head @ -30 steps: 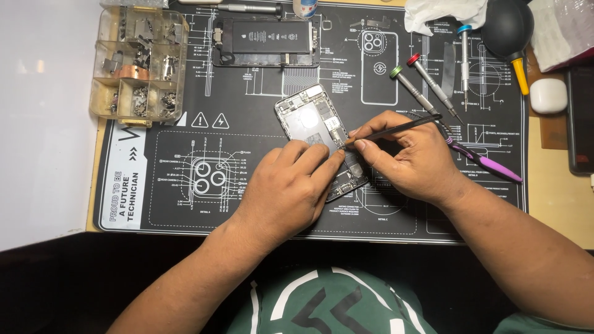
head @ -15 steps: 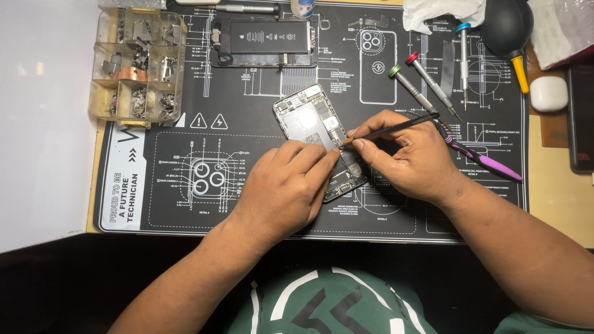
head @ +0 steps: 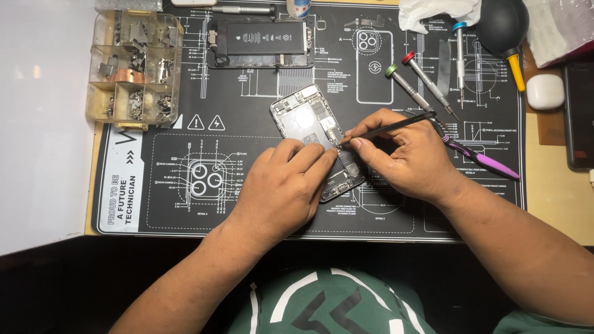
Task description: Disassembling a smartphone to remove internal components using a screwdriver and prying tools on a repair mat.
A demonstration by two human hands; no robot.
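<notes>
My left hand (head: 281, 188) lay flat on the opened phone (head: 312, 127), fingers pressing its lower half, pinning it to the black repair mat (head: 247, 204) at mat centre. My right hand (head: 405, 158) pinched a thin black tool (head: 390, 128), tip touching the phone's inner boards near the middle. 2 screwdrivers (head: 421, 83), green and red capped, lay just beyond my right hand. A clear parts box (head: 133, 68) sat at the mat's far left corner, a battery panel (head: 260, 40) at the top edge.

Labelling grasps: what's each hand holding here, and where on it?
Right hand pinches thin black tweezers near their tip end. Left hand presses on the opened phone, steadying its lower half.
</notes>
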